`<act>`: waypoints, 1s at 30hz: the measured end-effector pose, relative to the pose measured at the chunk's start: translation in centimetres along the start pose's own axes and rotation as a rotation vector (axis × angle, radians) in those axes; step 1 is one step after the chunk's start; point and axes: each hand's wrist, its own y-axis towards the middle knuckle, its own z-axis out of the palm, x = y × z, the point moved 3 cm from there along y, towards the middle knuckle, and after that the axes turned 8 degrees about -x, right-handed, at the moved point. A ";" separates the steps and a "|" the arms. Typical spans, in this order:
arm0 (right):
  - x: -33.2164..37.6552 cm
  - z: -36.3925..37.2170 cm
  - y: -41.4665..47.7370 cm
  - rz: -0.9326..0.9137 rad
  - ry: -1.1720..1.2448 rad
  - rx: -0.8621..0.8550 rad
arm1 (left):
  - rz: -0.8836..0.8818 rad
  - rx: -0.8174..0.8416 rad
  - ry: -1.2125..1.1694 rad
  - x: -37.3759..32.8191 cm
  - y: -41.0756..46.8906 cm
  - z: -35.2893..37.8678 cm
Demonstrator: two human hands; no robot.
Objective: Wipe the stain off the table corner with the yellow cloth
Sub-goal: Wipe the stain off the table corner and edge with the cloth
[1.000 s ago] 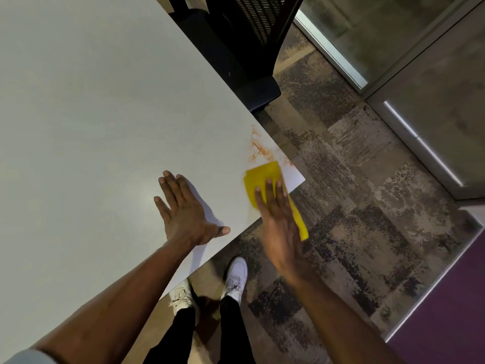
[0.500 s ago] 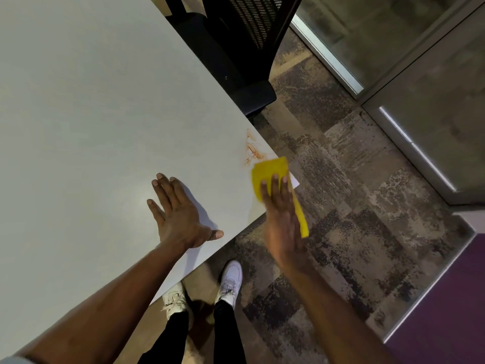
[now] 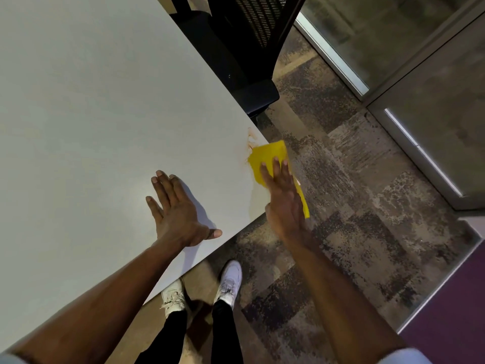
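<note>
Pressing the yellow cloth (image 3: 266, 156) flat under open fingers, the right hand (image 3: 282, 195) is sliding farther over the counter (image 3: 105, 114) corner, covering more orange stain (image 3: 250, 139), while the left hand (image 3: 175, 208) is bracing flat, empty.

A: left hand (image 3: 178, 211)? 
B: flat, palm down, fingers spread, thumb sticking out sideways, arm straight.
A: & right hand (image 3: 283, 198)? 
B: also palm down, fingers together & extended fwd, pressing flat, arm reaching out.
</note>
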 end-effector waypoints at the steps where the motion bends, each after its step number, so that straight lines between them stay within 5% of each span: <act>1: -0.2 0.0 -1.6 -0.019 -0.009 0.005 | 0.000 -0.006 0.001 0.0 -0.1 0.0; 5: -1.3 -1.1 -4.5 -0.051 -0.010 0.011 | -0.003 0.005 0.005 -0.2 -0.2 -0.2; 13: -1.1 -1.4 3.8 0.022 0.043 0.017 | -0.001 -0.003 -0.007 -0.2 -0.1 -0.5; 22: -0.4 -0.9 -5.4 -0.104 0.071 0.062 | 0.002 -0.001 -0.019 -0.4 -0.3 -0.8; 30: 2.1 0.4 2.7 -0.081 0.013 0.075 | 0.006 0.007 0.023 -0.4 0.1 -0.4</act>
